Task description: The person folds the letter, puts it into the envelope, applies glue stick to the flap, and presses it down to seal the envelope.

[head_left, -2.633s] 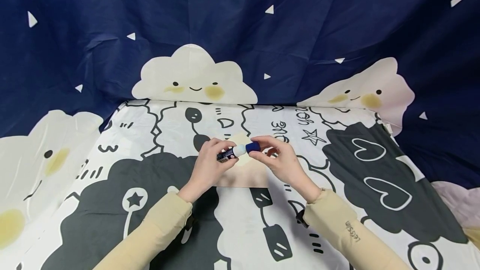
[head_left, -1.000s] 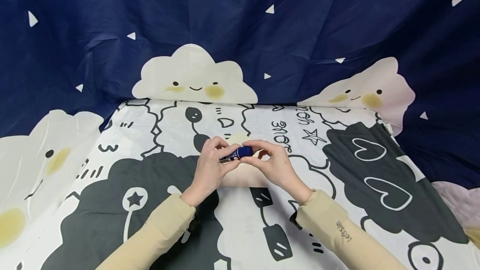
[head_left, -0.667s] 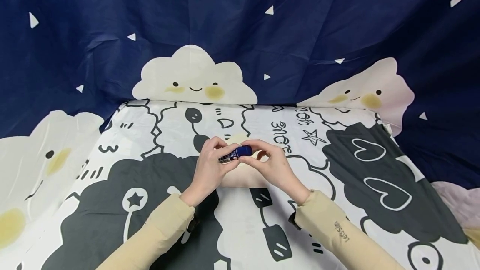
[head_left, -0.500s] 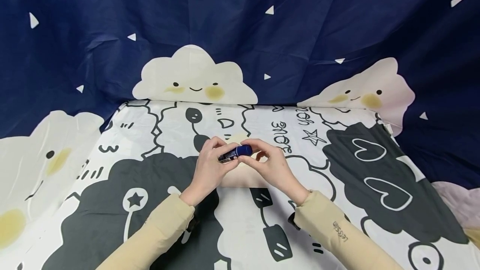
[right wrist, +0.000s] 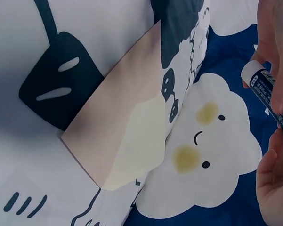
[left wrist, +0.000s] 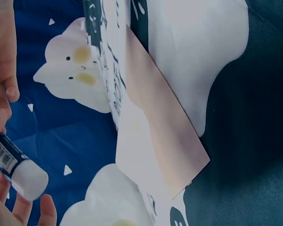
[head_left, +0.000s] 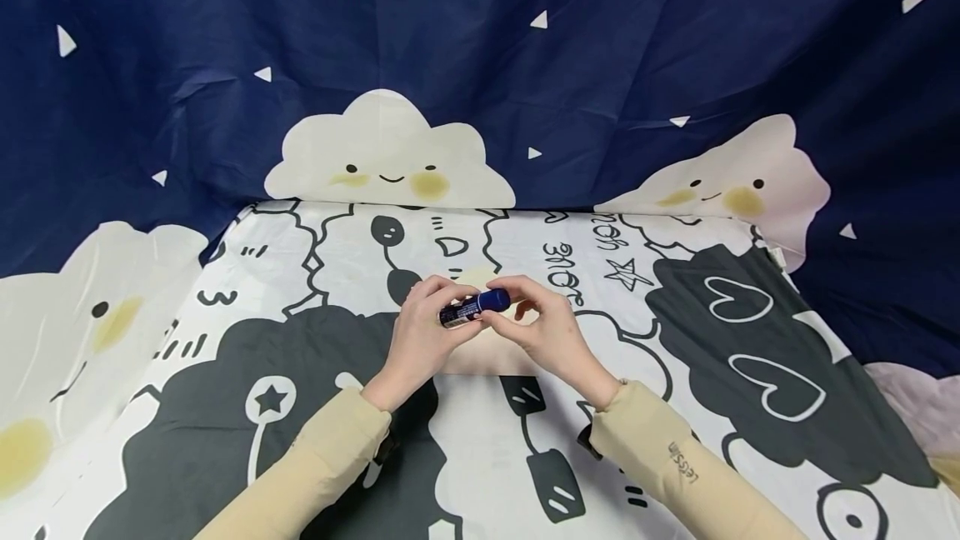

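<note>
Over the middle of the bed-like surface, my left hand [head_left: 423,327] grips the dark blue body of a glue stick [head_left: 463,312] between thumb and fingers. My right hand [head_left: 551,327] pinches its blue cap [head_left: 495,300], which sits on the stick's right end. The stick lies nearly level, tilted slightly up to the right. Its white bottom end [left wrist: 32,181] and a barcode label show in the left wrist view. Below the hands is a sheet of paper [head_left: 491,357], part pinkish beige and part pale cream [right wrist: 139,146]; the arms and hands cover some of it in the head view.
A white cloth with dark grey cartoon prints [head_left: 480,457] spreads under the paper. Behind it hangs a navy curtain [head_left: 480,40] with white triangles and smiling clouds [head_left: 390,148]. Cream sleeves [head_left: 675,457] cover both forearms.
Earlier the cap was off, held in my right hand beside the stick's bared white end. Now it is on the stick, and my hands are closer together. Lately the stick has shifted slightly right.
</note>
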The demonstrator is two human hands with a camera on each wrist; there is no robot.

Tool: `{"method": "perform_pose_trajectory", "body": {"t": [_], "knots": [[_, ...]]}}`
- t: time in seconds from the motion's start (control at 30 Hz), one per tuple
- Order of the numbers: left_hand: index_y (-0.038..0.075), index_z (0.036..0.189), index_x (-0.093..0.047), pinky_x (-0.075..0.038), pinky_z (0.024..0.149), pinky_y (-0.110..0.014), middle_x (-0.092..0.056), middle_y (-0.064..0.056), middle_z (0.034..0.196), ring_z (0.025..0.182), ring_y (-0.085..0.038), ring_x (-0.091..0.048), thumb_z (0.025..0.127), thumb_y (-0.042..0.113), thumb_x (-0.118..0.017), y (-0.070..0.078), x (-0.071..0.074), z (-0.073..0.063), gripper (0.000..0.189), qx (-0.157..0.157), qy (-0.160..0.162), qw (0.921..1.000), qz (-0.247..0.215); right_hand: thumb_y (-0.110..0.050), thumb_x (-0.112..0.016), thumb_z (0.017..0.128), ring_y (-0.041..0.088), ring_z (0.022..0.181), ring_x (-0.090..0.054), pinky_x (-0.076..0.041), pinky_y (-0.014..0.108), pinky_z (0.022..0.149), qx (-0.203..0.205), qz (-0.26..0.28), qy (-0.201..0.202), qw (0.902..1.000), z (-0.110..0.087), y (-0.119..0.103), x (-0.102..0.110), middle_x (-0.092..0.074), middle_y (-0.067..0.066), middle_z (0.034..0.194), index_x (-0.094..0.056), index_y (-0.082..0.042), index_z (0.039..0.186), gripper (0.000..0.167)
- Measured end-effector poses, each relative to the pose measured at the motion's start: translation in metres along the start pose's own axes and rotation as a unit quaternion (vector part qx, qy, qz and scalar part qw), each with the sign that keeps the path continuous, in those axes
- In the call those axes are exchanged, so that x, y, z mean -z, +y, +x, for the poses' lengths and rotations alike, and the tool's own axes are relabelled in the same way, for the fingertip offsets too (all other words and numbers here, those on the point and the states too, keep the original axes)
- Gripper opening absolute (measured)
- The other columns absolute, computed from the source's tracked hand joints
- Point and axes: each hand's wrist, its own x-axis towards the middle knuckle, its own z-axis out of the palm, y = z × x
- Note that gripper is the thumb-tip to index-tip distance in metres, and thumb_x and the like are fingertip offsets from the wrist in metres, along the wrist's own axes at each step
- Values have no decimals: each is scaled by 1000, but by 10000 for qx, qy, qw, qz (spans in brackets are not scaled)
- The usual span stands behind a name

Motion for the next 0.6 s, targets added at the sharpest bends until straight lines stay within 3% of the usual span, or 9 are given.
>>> {"method": "perform_pose_trajectory", "body": {"t": [0.13,0.2,0.4,0.6], "knots": [[11,101,-72,-48,72,-32,-63,-5,94,86,-21,-55,66,17,-88,-4,-2,-1,39,-199,150,9997,87,-9,-75,82,7,79,-58,-50,28,68,-5,56,80,10000,1,1,4,-71,8,89,-66,-7,113,32],[11,102,-72,-48,73,-32,-63,-5,95,86,-20,-55,66,18,-88,-5,-2,-1,40,-149,107,9998,89,-8,-75,82,6,79,-58,-50,27,67,4,49,131,9999,2,2,6,-71,9,89,-66,-7,113,33],[14,111,-70,-50,77,-36,-63,-5,101,96,-22,-57,69,24,-87,-9,1,-3,46,338,-278,9990,134,-7,-76,81,8,80,-59,-49,23,66,-102,-5,322,9994,4,8,16,-70,10,91,-65,-6,114,35],[17,118,-67,-50,70,-33,-63,-4,104,99,-23,-57,69,29,-86,-16,5,-5,54,759,-717,9940,331,-7,-76,81,8,74,-57,-46,18,65,-312,-238,593,9975,4,16,34,-70,12,92,-66,-5,114,34]]}}
